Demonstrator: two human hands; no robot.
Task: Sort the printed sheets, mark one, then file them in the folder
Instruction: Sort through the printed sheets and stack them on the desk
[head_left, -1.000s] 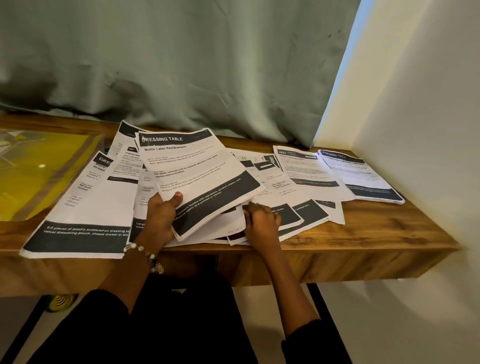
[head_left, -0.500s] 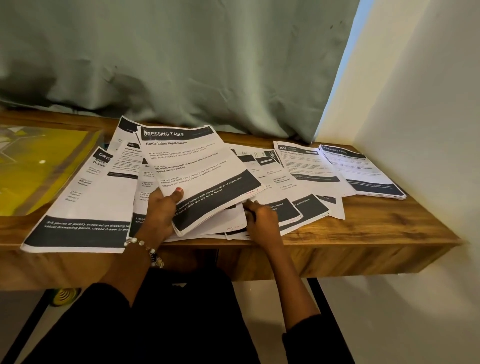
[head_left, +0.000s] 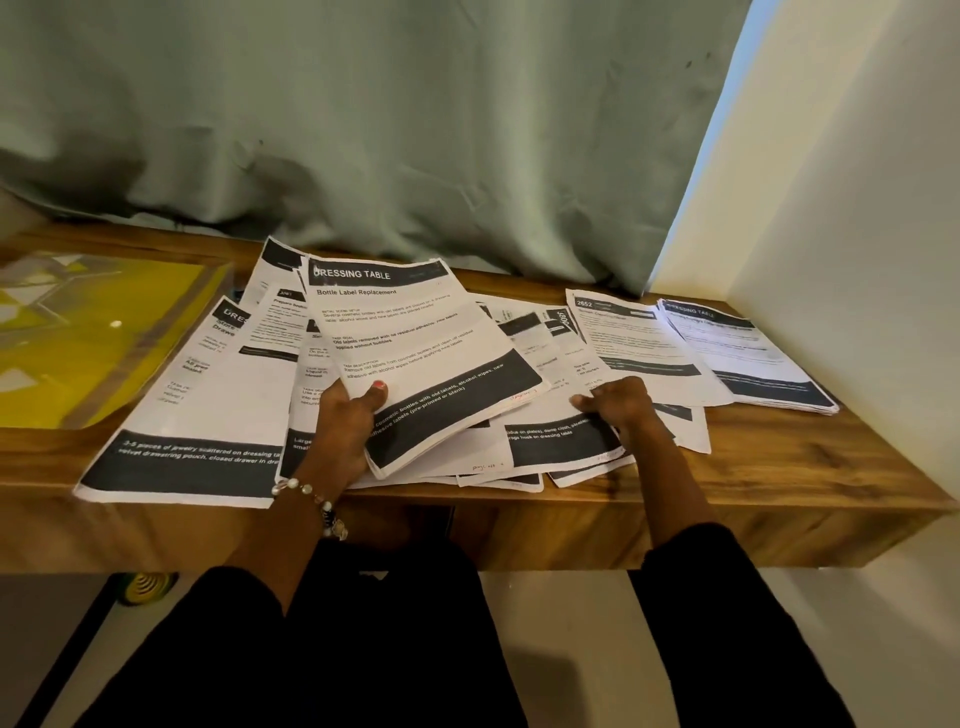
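**Sorting under way; marking and filing not begun**

The left hand grips a thin stack of sheets by its near left corner, thumb on top and fingers underneath, so the stack is lifted and tilted above the rest. Its top page reads "DRESSING TABLE – Bottle Label Replacement". The right hand, just right of the stack, is curled with fingertips pressing on loose sheets that lie fanned and overlapping; whether it has pinched one or only pins them down, I cannot tell.

Further out, left of the stack, more sheets spread toward the near edge of the desk, one overhanging it slightly. Right of the stack, past the loose fan, lie a single page headed 2652 and, beyond it near the wall, a neat squared pile that looks like a finished group. Far left of the stack sits the yellow folder, flat, with what seems a clear cover; no printed sheet can be seen in it.

My reading: sorting is partly done, with one tidy pile and one gathered stack, while most pages near the stack remain jumbled. No pen is visible, so the marking appears not yet done, though faint handwriting at some page corners is too small to read. Filing is all still ahead.
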